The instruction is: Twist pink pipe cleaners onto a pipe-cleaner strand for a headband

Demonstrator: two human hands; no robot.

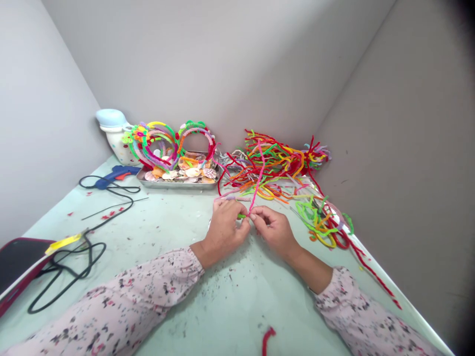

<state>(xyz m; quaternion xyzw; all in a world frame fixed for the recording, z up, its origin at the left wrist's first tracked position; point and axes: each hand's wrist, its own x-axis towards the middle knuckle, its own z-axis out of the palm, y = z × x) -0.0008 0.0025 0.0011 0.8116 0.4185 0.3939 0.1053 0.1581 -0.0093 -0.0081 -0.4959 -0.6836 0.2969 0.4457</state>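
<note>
Over the middle of the table, my two hands meet with their fingertips close together. My left hand (pixel 226 227) is closed in a pinch around a green pipe cleaner (pixel 241 216), of which only a short piece shows. Between the thumb and finger of my right hand (pixel 275 230) is a pink pipe cleaner (pixel 259 175), which rises tall and slightly bent from the fingertips. Where the pink and green meet, fingers partly cover them, so I cannot tell how they are joined. Pale pink and lilac pipe cleaners (pixel 239 199) lie just behind my left hand.
Behind are a metal tray (pixel 178 185) of seashells, colourful headbands (pixel 156 143) and a heap of pipe cleaners (pixel 282 158). More loops (pixel 319 220) lie right. Left are a blue glue gun (pixel 111 177), its black cord (pixel 92 262), a white container (pixel 120 143) and a dark tray (pixel 24 262).
</note>
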